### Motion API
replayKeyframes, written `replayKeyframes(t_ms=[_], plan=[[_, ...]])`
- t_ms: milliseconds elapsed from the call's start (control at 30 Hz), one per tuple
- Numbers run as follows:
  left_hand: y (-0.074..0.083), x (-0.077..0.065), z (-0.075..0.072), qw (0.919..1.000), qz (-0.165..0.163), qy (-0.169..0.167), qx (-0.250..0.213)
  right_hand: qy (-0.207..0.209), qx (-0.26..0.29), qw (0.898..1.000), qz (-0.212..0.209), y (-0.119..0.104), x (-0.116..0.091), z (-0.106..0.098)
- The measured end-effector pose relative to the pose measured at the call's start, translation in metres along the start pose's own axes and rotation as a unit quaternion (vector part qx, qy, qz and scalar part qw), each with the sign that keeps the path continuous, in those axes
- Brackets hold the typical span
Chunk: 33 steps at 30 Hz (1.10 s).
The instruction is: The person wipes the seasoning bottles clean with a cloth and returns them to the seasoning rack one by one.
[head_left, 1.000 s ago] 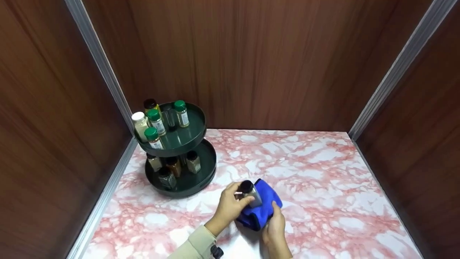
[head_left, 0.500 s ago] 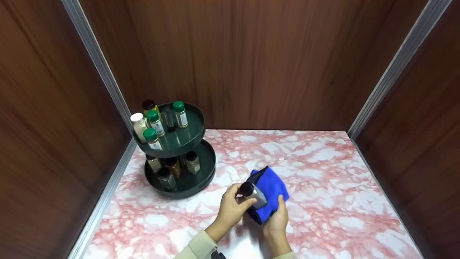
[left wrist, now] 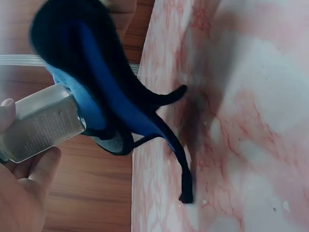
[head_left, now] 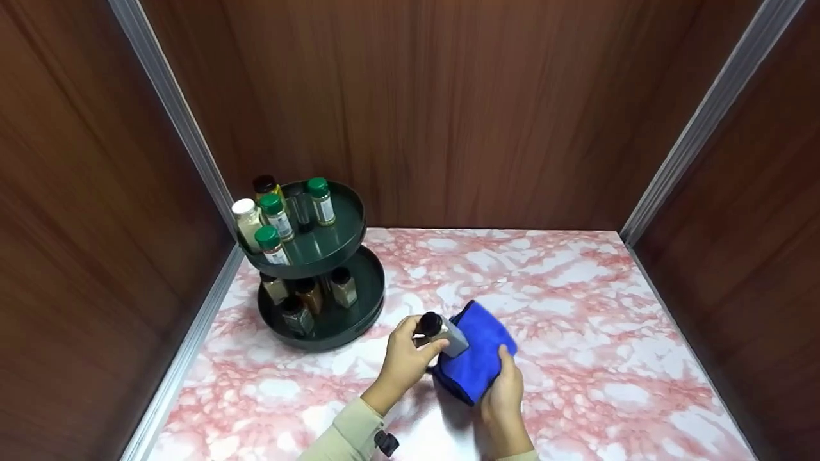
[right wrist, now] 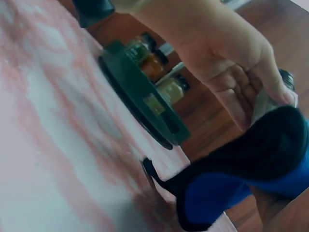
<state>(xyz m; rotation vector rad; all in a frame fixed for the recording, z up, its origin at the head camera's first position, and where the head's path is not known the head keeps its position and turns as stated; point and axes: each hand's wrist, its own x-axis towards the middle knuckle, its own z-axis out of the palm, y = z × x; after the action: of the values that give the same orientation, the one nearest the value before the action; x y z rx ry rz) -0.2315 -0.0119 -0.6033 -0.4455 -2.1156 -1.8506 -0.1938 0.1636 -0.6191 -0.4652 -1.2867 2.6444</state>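
My left hand (head_left: 405, 358) grips a clear spice jar (left wrist: 44, 123) with a black cap (head_left: 430, 324), the jar tilted so its base leans right. Faint printed text shows on its side in the left wrist view. A blue cloth (head_left: 482, 346) with black edging lies folded over my right hand (head_left: 505, 390), which holds it with the thumb on top and the fingers hidden beneath. The jar's base meets the cloth. Both hands are raised above the marbled table, and loose cloth edges hang down in the left wrist view.
Left of the hands stands a dark green two-tier round rack (head_left: 375, 307). Its upper tier carries several jars with green, white and dark caps; black-capped jars (head_left: 344, 288) stand below. Brown wood-grain panels (head_left: 487, 115) enclose the pink-and-white table (head_left: 576, 307) on three sides.
The cloth has shifted slightly right and been spread flatter under the jar. My left hand first moved the jar rightward, then drew it slightly back to the left and up.
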Motion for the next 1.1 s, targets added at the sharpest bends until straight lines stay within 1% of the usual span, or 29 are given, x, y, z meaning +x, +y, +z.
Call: replayKeyframes(t_ms=[167,233,300,333,367,467,567,600,700,800,867,1000,1100], plan=[[0.007,-0.003,0.003,0.9993,-0.016,-0.004,-0.033,0.011,0.052,0.998,-0.018,0.001,0.007,0.006],[0.01,-0.006,0.006,0.9988,-0.019,-0.006,-0.044,0.011,0.062,0.998,-0.017,0.005,0.007,0.009],[0.012,-0.008,0.007,0.9981,-0.018,-0.005,-0.058,0.004,0.057,0.998,-0.006,0.009,0.006,0.011],[0.013,-0.008,0.008,0.9982,-0.014,-0.002,-0.058,-0.003,0.054,0.999,0.003,0.011,0.006,0.012],[0.017,-0.008,0.007,0.9982,-0.017,0.001,-0.057,-0.013,0.044,0.999,0.012,0.013,0.005,0.012],[0.016,-0.006,0.004,0.9984,-0.013,0.01,-0.055,-0.038,0.023,0.999,0.029,0.016,0.0,0.011],[0.013,-0.002,-0.001,0.999,-0.019,0.015,-0.038,-0.055,-0.001,0.998,0.031,0.013,-0.003,0.007],[0.009,0.0,-0.002,0.9991,-0.017,0.016,-0.035,-0.057,-0.002,0.998,0.033,0.01,-0.004,0.005],[0.008,0.004,-0.005,0.9991,-0.028,0.019,-0.024,-0.05,-0.017,0.998,0.032,0.001,0.0,-0.002],[0.009,0.004,-0.006,0.9989,-0.033,0.019,-0.029,-0.035,-0.003,0.999,0.03,-0.007,0.005,-0.004],[0.009,0.003,-0.005,0.9988,-0.034,0.016,-0.032,-0.02,0.009,1.0,0.02,-0.009,0.008,-0.003],[0.011,-0.002,-0.001,0.9983,-0.036,0.013,-0.043,-0.014,0.045,0.999,0.008,-0.005,0.01,0.004],[0.012,-0.004,0.003,0.9975,-0.032,0.018,-0.06,-0.027,0.045,0.999,0.01,0.002,0.01,0.008]])
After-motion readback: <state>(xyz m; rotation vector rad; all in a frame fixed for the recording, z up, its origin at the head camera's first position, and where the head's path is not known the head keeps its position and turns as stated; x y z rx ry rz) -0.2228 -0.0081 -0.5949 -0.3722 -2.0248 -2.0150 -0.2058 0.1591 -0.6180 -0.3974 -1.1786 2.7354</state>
